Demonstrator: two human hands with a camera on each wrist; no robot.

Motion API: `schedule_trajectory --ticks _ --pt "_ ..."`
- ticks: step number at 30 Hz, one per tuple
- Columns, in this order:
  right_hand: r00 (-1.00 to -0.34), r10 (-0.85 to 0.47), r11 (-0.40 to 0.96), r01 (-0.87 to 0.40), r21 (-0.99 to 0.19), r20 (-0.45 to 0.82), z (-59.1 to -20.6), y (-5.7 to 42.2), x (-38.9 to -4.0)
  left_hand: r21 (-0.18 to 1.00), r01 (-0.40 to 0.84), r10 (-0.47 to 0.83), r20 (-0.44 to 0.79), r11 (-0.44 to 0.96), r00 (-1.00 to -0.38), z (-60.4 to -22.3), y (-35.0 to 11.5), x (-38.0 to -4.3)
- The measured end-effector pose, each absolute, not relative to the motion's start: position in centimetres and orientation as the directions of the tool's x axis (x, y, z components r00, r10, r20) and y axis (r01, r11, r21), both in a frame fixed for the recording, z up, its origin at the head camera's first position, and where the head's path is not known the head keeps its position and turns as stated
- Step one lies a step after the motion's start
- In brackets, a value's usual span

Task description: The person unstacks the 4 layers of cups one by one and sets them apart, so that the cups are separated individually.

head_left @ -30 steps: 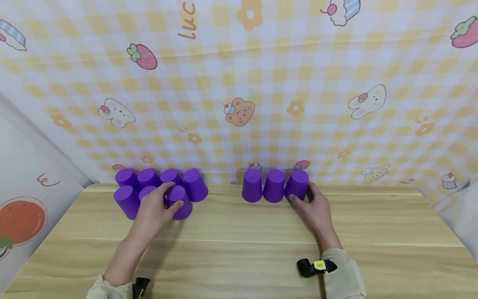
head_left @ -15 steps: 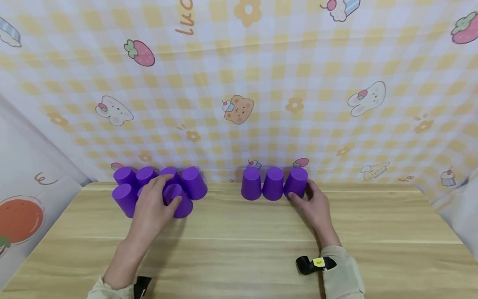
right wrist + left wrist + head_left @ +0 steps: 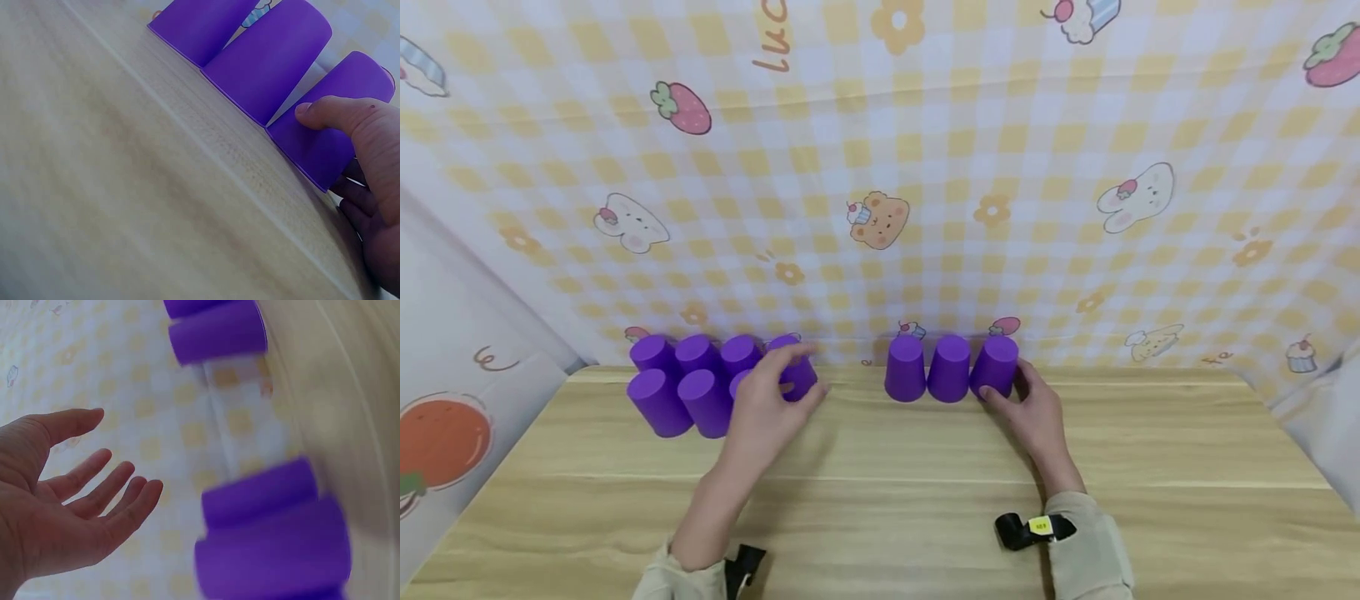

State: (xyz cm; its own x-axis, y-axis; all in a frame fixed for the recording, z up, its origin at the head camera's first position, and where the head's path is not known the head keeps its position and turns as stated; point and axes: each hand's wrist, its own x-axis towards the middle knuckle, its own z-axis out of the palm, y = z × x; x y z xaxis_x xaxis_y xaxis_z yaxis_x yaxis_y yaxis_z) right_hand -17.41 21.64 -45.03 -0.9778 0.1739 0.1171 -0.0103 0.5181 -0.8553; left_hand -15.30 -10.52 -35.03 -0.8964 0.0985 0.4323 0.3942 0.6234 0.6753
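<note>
In the head view my left hand (image 3: pixel 767 410) is in the air by the right end of a left-hand group of upside-down purple cups (image 3: pixel 660 402). It partly hides the group's front right cup and the back right cup (image 3: pixel 802 379). The left wrist view shows that hand's fingers (image 3: pixel 134 512) loosely spread, with nothing held. My right hand (image 3: pixel 1036 421) grips the rightmost purple cup (image 3: pixel 996 364) of a row of three, all upside down on the table. Its thumb lies on the cup's near side in the right wrist view, the other fingers on the far right side, partly hidden.
The other two cups of the row, a left one (image 3: pixel 906 371) and a middle one (image 3: pixel 949 371), stand beside the held cup. A checked cloth (image 3: pixel 880 167) hangs behind the wooden table (image 3: pixel 880 517). A gap of tabletop separates the two cup groups.
My left hand has come off the front right cup of the left group and moved right, its fingers opening. My right hand stays on its cup.
</note>
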Motion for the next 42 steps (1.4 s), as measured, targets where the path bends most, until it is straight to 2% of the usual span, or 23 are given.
schedule_trajectory --ticks 4,9,12,18,28,42 --pt "-0.979 0.171 0.518 -0.009 -0.855 0.113 -45.0 21.6 -17.4 0.79 0.308 0.102 0.301 0.531 -0.948 -35.6 -8.5 -15.9" --pt "-0.977 0.176 0.52 -0.012 -0.854 0.121 -45.0 21.6 -17.5 0.86 0.276 0.136 0.241 0.43 -0.961 -36.7 -6.0 -17.0" --pt "-0.976 0.179 0.522 -0.01 -0.853 0.122 -45.1 21.7 -17.5 0.869 0.28 0.143 0.242 0.407 -0.96 -37.6 -4.9 -17.7" --pt "-0.974 0.183 0.53 -0.017 -0.848 0.134 -45.2 21.8 -17.6 0.842 0.299 0.127 0.272 0.449 -0.954 -38.3 -3.6 -19.1" --pt "-0.974 0.183 0.514 -0.019 -0.858 0.131 -45.1 21.6 -17.5 0.816 0.349 0.201 0.287 0.461 -0.937 -39.4 -2.4 -20.9" --pt "-0.975 0.181 0.522 -0.019 -0.853 0.132 -45.1 21.6 -17.5 0.836 0.371 0.241 0.294 0.404 -0.925 -39.7 -2.3 -21.2"
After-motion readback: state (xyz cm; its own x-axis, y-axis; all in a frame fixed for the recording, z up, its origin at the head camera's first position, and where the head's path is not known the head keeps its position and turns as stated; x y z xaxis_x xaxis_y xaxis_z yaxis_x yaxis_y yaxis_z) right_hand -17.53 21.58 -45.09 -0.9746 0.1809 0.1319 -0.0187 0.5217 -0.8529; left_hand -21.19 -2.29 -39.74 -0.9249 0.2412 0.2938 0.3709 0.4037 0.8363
